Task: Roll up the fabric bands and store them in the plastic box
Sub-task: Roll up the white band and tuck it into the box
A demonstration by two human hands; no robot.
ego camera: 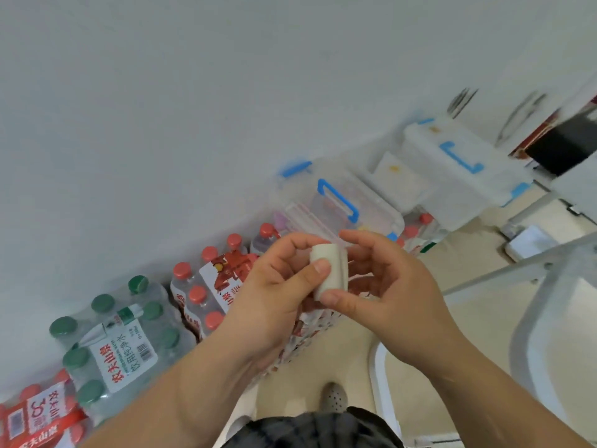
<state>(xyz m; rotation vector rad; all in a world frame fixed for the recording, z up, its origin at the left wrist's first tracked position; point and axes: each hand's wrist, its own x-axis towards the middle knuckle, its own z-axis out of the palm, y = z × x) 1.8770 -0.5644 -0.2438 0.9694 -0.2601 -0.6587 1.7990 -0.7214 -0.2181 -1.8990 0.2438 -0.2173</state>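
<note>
The rolled band (329, 270), toward 5 o'clock, is white cloth, matt and soft-looking (its weave is too blurred to read). At 3 o'clock the clear box (371, 205) is smooth see-through plastic with a glossy blue handle (339, 200). The milky box (458, 176) at 2 o'clock is duller, cloudy plastic. At 8 o'clock the bottle packs (113, 334) wear shiny, wrinkled film over clear plastic, with printed paper-like labels. The wall (161, 92) at 11 o'clock is flat and matt. The frame tubes (504, 273) at 4 o'clock look like grey metal.

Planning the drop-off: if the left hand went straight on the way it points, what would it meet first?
Past the fabric roll the left hand grips, likely the clear plastic box; depth is unclear.
</note>
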